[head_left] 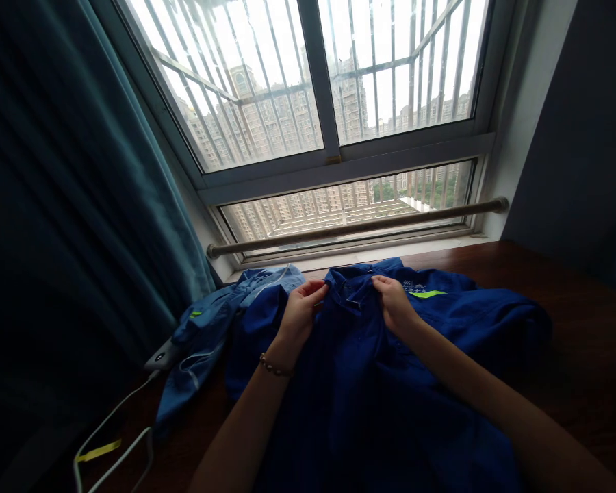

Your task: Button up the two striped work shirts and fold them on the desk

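A dark blue jacket (349, 370) lies spread toward me, its collar pointing at the window. My left hand (304, 307) pinches the left side of the collar between thumb and fingers; a beaded bracelet circles that wrist. On the opposite side of the collar, my right hand (394, 301) pinches the fabric in the same way. Behind my right hand, white lettering and a bright green stripe (427, 294) show on blue cloth. The lower part of the jacket is dark and hard to make out.
A lighter blue garment (205, 342) lies crumpled at the left, beside a grey device (160, 357) with a white cable (113, 411) and yellow tag (100, 450). Brown wooden surface (585, 315) extends right. A metal rail (359, 227) crosses the window; a curtain (148, 205) hangs left.
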`<state>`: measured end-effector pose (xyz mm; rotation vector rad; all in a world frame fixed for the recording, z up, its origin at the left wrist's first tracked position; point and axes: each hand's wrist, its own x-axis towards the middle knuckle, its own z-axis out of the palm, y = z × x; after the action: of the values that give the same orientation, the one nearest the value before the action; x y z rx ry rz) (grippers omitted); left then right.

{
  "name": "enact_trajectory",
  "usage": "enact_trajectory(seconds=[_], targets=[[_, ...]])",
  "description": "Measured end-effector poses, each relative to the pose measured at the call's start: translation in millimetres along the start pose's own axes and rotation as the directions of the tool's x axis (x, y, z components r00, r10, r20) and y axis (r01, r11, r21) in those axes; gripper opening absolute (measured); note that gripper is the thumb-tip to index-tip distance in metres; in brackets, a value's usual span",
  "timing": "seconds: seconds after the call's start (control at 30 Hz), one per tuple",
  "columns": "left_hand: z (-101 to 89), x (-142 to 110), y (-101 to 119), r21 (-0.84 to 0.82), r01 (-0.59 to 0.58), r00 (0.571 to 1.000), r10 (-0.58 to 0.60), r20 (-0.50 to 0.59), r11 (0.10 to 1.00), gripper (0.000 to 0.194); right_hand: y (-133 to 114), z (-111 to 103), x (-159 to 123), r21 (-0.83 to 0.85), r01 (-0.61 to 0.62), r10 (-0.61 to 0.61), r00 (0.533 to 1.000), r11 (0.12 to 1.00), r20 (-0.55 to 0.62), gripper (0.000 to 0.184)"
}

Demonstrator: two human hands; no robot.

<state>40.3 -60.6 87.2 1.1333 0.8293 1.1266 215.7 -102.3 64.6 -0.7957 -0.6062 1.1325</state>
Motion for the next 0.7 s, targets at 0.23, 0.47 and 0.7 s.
enact_trajectory(seconds=[0.23,0.47,0.7], targets=[[-53.6,51.1,-10.5,0.117,-0.023,0.951,0.058,-0.304,0.993,0.024,-4.6,-37.4,35.1,-0.217,-0.144,0.111,0.981,0.966,-0.158,0.006],[-55.8,46.9,-20.0,0.537,-0.044,0.939,0.219,-0.266,0.843,0.026,-3.4,-20.2,17.1,-0.654,0.213,-0.154,0.977,0.726,0.148,0.011],[-15.7,13.1,-26.4,0.974,-0.138,0.988,-0.046,0.148,0.181,0.027,37.5,-16.2,2.3,-0.842,0.181,0.292,0.883,0.508,0.366,0.008]])
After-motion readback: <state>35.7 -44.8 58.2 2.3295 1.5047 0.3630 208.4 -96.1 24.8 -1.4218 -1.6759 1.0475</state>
